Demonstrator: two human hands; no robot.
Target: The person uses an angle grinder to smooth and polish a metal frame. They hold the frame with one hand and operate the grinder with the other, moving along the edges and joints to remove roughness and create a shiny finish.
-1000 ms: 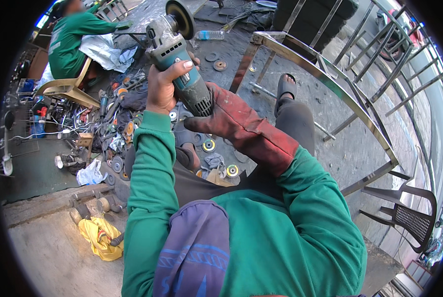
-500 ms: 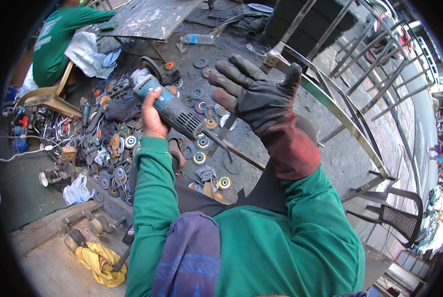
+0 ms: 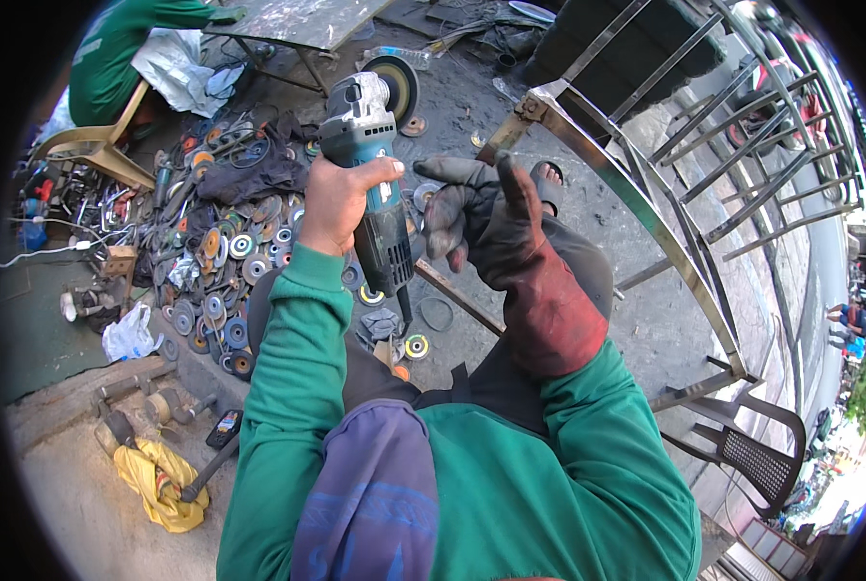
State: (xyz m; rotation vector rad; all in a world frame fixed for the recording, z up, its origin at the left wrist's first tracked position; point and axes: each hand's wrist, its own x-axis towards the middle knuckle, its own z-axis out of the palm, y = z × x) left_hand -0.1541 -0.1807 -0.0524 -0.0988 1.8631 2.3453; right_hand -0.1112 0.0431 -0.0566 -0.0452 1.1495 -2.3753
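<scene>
My bare left hand [image 3: 344, 201] is wrapped round the blue-and-black body of an angle grinder [image 3: 384, 247], its thumb across the front. The grinder stands nearly upright in the view, with its silver head and grinding disc [image 3: 401, 89] at the far end and the cord trailing from the near end. To the right is my right hand [image 3: 481, 208], in a dark work glove with a red cuff. Its fingers are apart and partly bent, holding nothing, close beside the grinder's body.
Many used discs [image 3: 234, 261] are heaped on the ground at left. A metal frame with bars [image 3: 636, 208] stands at right, near a dark plastic chair [image 3: 757, 455]. A person in green [image 3: 113, 58] sits by a metal-topped table [image 3: 302, 24]. A yellow cloth [image 3: 157, 489] lies lower left.
My left hand has brought the grinder to the right and turned it more upright, disc end away from me. The gloved right hand has come down and inward, its spread fingers now bent.
</scene>
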